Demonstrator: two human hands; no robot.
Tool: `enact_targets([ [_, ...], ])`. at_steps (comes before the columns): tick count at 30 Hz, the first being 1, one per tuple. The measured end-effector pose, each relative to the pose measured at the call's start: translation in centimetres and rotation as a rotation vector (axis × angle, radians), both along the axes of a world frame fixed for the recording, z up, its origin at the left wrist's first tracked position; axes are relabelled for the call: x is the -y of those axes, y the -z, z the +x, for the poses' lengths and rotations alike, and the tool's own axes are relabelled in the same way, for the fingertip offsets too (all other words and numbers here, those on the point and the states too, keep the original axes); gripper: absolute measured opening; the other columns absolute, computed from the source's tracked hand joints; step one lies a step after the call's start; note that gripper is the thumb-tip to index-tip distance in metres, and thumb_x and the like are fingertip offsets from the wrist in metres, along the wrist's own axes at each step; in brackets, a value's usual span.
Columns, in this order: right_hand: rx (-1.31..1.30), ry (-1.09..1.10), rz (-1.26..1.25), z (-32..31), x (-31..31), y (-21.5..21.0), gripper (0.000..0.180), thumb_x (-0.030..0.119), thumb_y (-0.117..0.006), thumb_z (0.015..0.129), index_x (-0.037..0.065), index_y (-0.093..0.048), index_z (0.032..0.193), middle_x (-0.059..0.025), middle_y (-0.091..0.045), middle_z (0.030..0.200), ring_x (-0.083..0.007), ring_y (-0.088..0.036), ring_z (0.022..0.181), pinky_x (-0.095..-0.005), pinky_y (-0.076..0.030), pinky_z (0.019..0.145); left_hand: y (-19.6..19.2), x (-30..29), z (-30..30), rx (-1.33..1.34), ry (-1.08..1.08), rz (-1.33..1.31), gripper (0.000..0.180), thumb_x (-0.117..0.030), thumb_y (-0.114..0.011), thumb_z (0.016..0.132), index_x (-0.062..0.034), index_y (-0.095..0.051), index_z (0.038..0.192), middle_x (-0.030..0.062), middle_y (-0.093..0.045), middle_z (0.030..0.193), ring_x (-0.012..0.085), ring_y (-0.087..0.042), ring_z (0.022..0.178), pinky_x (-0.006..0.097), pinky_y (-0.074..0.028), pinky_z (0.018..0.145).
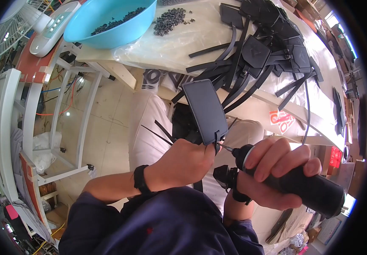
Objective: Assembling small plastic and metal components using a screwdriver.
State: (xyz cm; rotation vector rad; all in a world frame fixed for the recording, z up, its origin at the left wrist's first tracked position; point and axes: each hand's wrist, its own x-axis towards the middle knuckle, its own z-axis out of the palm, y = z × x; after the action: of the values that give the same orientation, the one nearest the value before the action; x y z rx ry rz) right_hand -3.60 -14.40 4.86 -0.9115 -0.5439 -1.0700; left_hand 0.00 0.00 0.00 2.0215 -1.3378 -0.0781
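My left hand (187, 163) is closed at the lower end of a flat black pad (204, 110) with a stitched-looking edge, pinching a black strap there. The pad stands tilted above my lap, and thin black straps stick out to its left. In my right hand (272, 170) is a black electric screwdriver (315, 193), fingers wrapped round its body. Its thin bit points left and meets the strap by my left fingertips; the exact contact, and any screw, is too small to make out.
Ahead, a plastic-covered table (192, 49) bears a heap of black strapped pads (255, 51), a pile of small dark parts (169, 21) and a light-blue basin (136, 32) holding more. At left are a fan (18, 17) and a white metal frame (85, 119). A thin dark cord (307, 110) hangs at the table's right.
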Motion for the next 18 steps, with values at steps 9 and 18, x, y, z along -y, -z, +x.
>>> enact_targets([
  [9,0.046,-0.005,-0.041,0.34,0.1,0.04,0.051,0.039,-0.062,0.091,0.006,-0.034,0.116,-0.011,-0.049,0.082,-0.0197,-0.052,0.05,-0.032,-0.048,0.042,0.51,-0.01,-0.14,-0.026,0.026,0.015,0.025,-0.002,-0.059,0.079,0.0067,-0.056,0.102,0.0113,-0.059,0.068,0.0272,-0.059,0.05,0.035,-0.046,0.043],
  [18,0.038,0.026,-0.018,0.33,-0.34,-0.08,0.049,0.039,-0.062,0.091,0.006,-0.034,0.113,-0.0098,-0.048,0.08,-0.0179,-0.052,0.05,-0.0308,-0.048,0.041,0.83,-0.02,-0.2,-0.045,0.022,-0.071,0.028,0.0,-0.06,0.077,0.0066,-0.055,0.104,0.0102,-0.062,0.074,0.0261,-0.061,0.053,0.034,-0.048,0.045],
])
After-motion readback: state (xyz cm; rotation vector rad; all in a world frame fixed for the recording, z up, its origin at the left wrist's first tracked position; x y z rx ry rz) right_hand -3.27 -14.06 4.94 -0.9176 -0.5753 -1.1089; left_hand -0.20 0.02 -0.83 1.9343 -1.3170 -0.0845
